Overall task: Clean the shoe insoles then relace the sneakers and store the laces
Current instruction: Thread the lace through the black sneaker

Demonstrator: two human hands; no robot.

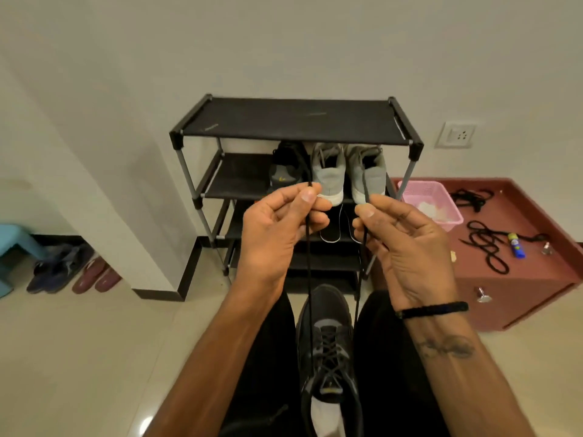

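With both hands raised in front of me, I am pinching the two ends of one black lace (309,272) and holding them level with each other. My left hand (277,234) grips its end between thumb and curled fingers, the tip poking out just above the thumb. My right hand (407,244) pinches the other end the same way, and a dark band (432,309) sits on that wrist. The hands are apart, and both strands drop straight down to the black sneaker (328,351) that rests between my legs, toe pointing away from me. The lace is already crossed through its eyelets up the tongue.

Beyond my hands stands a black shoe rack (293,121) against the wall. On its second shelf a dark sneaker (285,167) sits beside a pair of grey sneakers (347,171), heels toward me. A pale insole outline (331,234) shows on the shelf below, partly hidden behind my fingers.

To the right of the rack is a low reddish cabinet (520,279). On its top I see a pink basket (429,200) with something white inside, two loose black laces (485,247) lying in loops, and a small blue and yellow tube (515,246) near them.

Far left on the floor, a few shoes (72,269) lie beside a light blue stool (12,244)
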